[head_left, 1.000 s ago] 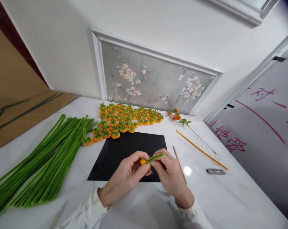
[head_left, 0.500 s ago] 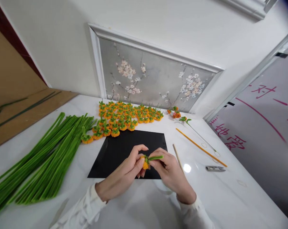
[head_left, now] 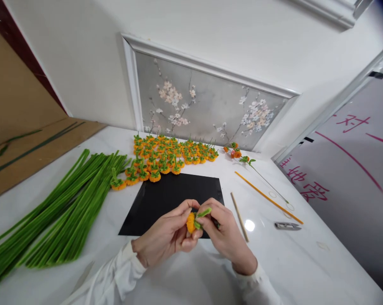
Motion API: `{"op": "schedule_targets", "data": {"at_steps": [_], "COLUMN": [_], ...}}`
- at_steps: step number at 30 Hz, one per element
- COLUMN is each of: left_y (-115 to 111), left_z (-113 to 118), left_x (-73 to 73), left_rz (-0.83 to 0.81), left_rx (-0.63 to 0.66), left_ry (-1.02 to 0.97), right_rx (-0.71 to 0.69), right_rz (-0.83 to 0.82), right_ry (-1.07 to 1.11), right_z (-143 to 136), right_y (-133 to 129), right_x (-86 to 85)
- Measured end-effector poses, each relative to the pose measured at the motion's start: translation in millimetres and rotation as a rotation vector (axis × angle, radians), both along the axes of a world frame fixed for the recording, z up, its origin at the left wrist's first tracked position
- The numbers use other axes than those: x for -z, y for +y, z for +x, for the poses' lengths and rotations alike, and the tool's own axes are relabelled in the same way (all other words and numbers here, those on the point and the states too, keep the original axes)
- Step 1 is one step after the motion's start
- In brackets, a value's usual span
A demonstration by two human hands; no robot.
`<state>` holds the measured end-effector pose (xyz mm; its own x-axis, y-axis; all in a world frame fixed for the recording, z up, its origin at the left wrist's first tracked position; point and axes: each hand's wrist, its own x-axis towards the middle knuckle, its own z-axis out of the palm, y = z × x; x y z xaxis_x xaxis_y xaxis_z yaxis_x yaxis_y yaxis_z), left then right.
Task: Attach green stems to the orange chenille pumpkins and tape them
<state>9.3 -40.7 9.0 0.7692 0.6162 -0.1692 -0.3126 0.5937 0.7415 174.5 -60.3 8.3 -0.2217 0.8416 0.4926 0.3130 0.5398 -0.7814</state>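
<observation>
Between my two hands is a small pumpkin (head_left: 190, 223) of orange fuzzy pipe cleaner with a green top, held over the near edge of a black mat (head_left: 175, 195). My left hand (head_left: 166, 237) is closed around its orange body from the left. The thumb and fingers of my right hand (head_left: 224, 231) pinch the green pipe cleaner stem (head_left: 205, 212), which points up and right. My right fingers partly hide the green loops.
Rows of similar orange pumpkins (head_left: 166, 154) stand behind the mat. Green pipe cleaners (head_left: 67, 212) lie at left. To the right are a thin stick (head_left: 239, 217), an orange pipe cleaner (head_left: 267, 197), thread snips (head_left: 287, 226) and a wired flower stem (head_left: 267, 182).
The pumpkin has turned so its orange side faces left. My left fingers have curled under it, and the green stem now tilts more upward in my right fingers.
</observation>
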Motion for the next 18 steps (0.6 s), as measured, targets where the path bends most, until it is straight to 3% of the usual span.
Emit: {"op": "schedule_targets", "data": {"at_steps": [3,6,9,14,18], "left_y": [-2.3,-3.6,-3.3,-2.7,-1.5], "left_z": [1.1,1.9,3.3,5.0,3.3], "left_x": [-1.1,-1.6,1.1,1.1,-6.9], "left_rz": [0.117,0.432,0.674,0.639,0.560], "left_rx": [-0.079,-0.262,-0.353,-0.381,-0.313], "left_ry": [0.062,0.260,0.440,0.428,0.360], "right_rx": [0.060,0.128,0.166,0.171,0.152], "right_rz": [0.010,0.015,0.031,0.068,0.109], "right_ry": [-0.016,-0.034,-0.045,-0.052,-0.097], "right_z": [-1.5,-2.0,-3.1,-3.0,-0.4], "right_y": [-0.2,1.9,3.4,2.4,2.2], "right_x": [2.1,4.8,6.5,3.8,1.7]}}
